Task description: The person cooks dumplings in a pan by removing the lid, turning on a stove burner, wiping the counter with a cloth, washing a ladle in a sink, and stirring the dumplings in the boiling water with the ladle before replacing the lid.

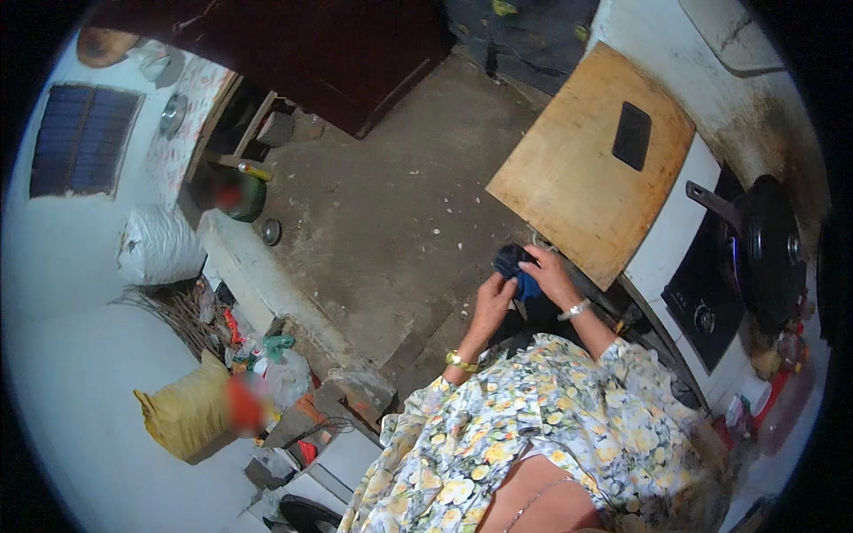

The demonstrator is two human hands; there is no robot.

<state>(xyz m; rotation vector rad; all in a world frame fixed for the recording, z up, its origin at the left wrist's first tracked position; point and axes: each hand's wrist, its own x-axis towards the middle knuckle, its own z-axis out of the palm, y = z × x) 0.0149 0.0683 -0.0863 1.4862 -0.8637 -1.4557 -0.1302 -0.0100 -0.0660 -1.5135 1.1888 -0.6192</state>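
Note:
Both my hands hold a small dark blue bunched cloth point(512, 260) in front of my body. My left hand point(494, 300) pinches its lower left side. My right hand point(546, 272) grips it from the upper right. A brighter blue part point(528, 286) hangs below, between the hands. Whether it is the same piece, I cannot tell. A wooden board point(586, 173) with a dark phone-like rectangle point(632, 136) on it lies beyond my right hand.
On the right, a lidded black pan point(766, 246) stands on a gas stove point(706, 313), its handle pointing toward the board. A low concrete ledge point(266, 286), a white sack point(162, 246), sticks and a yellow sack point(186, 410) are on the left. A metal lid-like thing point(272, 232) lies on the floor.

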